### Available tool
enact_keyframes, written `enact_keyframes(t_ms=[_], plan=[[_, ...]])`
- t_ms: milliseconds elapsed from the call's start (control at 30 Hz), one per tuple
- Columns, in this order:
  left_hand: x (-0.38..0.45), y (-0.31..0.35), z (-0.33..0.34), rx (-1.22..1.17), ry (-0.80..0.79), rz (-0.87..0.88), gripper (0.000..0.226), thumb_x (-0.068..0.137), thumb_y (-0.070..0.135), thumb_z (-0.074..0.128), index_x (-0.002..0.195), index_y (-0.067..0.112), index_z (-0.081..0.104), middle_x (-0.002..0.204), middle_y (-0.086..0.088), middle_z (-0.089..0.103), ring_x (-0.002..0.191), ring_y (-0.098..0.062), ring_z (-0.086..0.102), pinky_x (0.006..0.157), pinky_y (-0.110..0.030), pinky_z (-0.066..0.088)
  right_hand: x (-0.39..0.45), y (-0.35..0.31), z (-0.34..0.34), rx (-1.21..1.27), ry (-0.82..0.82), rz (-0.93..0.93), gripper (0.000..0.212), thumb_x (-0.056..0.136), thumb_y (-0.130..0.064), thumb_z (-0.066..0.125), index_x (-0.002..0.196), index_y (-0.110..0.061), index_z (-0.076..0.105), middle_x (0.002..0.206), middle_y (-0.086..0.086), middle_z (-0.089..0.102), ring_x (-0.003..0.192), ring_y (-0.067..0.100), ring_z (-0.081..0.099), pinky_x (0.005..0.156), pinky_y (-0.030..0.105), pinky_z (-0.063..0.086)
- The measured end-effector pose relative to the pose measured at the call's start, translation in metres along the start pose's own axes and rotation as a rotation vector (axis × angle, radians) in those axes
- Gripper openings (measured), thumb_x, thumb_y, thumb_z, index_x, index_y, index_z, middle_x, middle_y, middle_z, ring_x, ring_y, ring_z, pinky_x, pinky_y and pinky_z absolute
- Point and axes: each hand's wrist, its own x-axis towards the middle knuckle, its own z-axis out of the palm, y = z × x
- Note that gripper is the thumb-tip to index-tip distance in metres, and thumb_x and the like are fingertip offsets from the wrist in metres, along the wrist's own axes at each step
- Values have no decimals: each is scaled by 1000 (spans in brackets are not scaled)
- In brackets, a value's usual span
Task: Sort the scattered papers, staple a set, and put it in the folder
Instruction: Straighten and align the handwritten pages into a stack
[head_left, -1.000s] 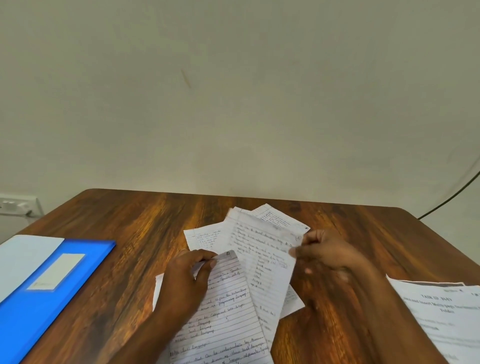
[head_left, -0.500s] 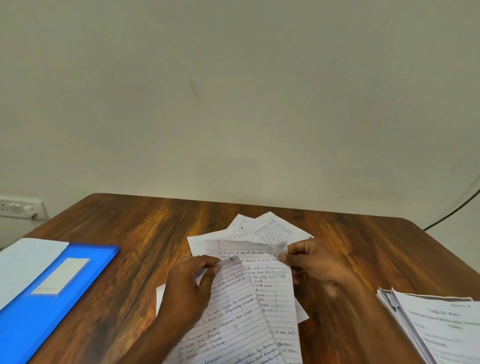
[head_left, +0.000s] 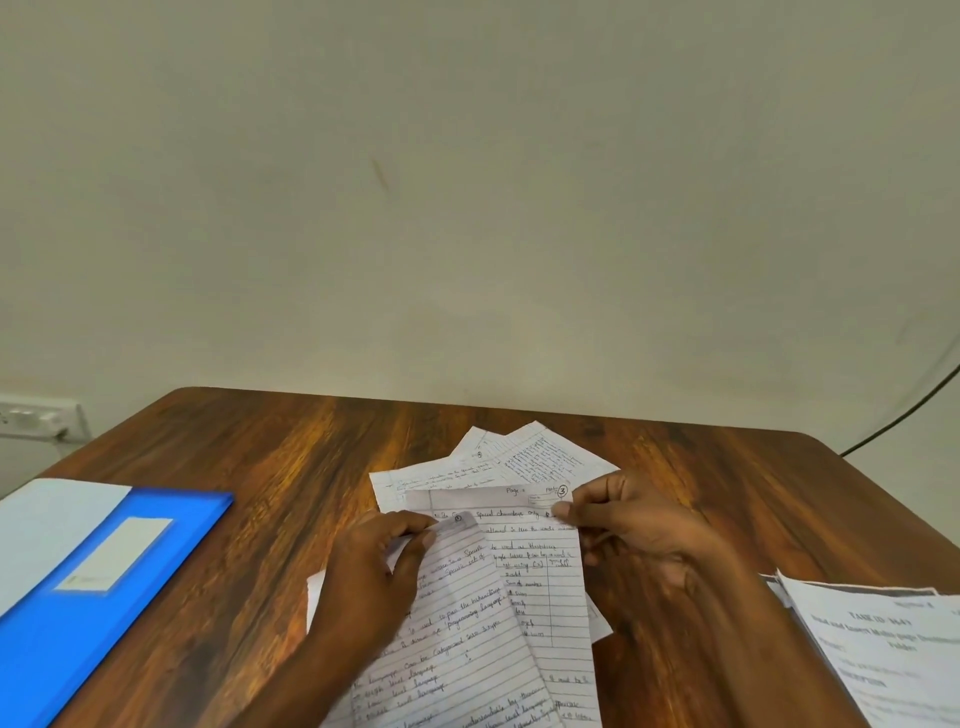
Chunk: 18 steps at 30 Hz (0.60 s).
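Several handwritten lined sheets lie overlapped in the middle of the wooden table (head_left: 270, 467). My left hand (head_left: 374, 577) pinches the top corner of a near sheet (head_left: 457, 634), which tilts up off the pile. My right hand (head_left: 639, 525) pinches the top right corner of the sheet marked 3 (head_left: 540, 577), lying partly under the left sheet. More loose sheets (head_left: 524, 457) fan out behind both hands. A blue folder (head_left: 104, 587) with a white label lies closed at the left edge. No stapler is in view.
A stack of printed papers (head_left: 893, 649) sits at the right front corner. A white wall socket (head_left: 36, 415) is on the wall at the left, and a black cable (head_left: 904, 410) runs down the wall at the right.
My right hand has drawn the sheet marked 3 nearer and squared it beside the left sheet. My left hand has kept its pinch on the near sheet.
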Motion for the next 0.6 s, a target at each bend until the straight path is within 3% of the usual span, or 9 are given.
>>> enact_keyframes(t_ms=[133, 267, 333, 433, 600], plan=[[0, -1, 0, -4, 2, 9, 13, 93, 22, 75, 101, 30, 81, 103, 19, 75, 102, -5, 68, 98, -42, 59, 3, 0, 2, 46, 45, -39, 28, 86, -18, 82, 97, 7, 75, 101, 18, 79, 86, 30, 72, 69, 35, 55], [-2, 2, 1, 12, 13, 18, 13, 93, 19, 76, 100, 28, 81, 100, 18, 75, 100, -7, 68, 95, -42, 59, 11, 1, 26, 22, 398, -193, 9, 81, -10, 86, 87, -9, 78, 88, 6, 81, 84, 21, 79, 76, 37, 63], [-3, 4, 0, 27, 16, 40, 14, 92, 18, 77, 100, 29, 81, 99, 19, 74, 99, -6, 68, 93, -40, 59, 16, 5, 40, -84, 495, -257, 10, 81, -14, 88, 85, -20, 80, 85, -5, 80, 82, 10, 77, 74, 30, 62], [-4, 6, -1, 28, 23, 87, 14, 91, 18, 78, 101, 28, 81, 99, 20, 74, 99, -6, 68, 90, -35, 59, 20, 8, 53, -261, 441, -326, 7, 83, -25, 86, 88, -28, 83, 84, -17, 78, 83, 0, 71, 67, 16, 54], [-4, 11, -2, 38, 39, 127, 16, 90, 15, 79, 100, 26, 81, 100, 20, 73, 100, -2, 67, 87, -20, 56, 19, 9, 68, -306, 311, -393, 8, 84, -25, 85, 92, -23, 85, 83, -17, 78, 82, 0, 72, 70, 10, 52]])
